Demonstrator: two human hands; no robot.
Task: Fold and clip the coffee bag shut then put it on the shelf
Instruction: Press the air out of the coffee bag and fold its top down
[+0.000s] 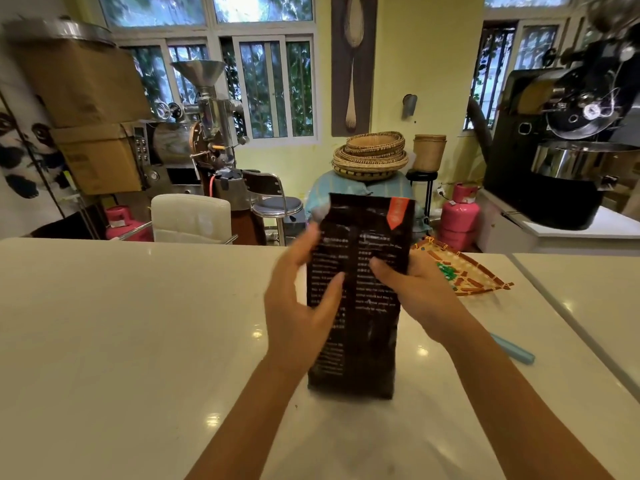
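A tall dark brown coffee bag (367, 327) with white print and an orange tag at its top right stands upright on the white counter (138, 341). Its top is unfolded and straight. My left hand (301, 299) wraps the bag's left side, thumb across the front. My right hand (412, 289) grips the right side at mid-height, fingers pressing the front. A light blue clip (516, 351) lies on the counter to the right, partly hidden behind my right forearm.
A woven tray (464, 271) with orange and green trim lies on the counter behind the bag to the right. A seam splits the counter at the far right. Chairs, coffee roasters, pink gas cylinders and stacked baskets stand beyond the counter.
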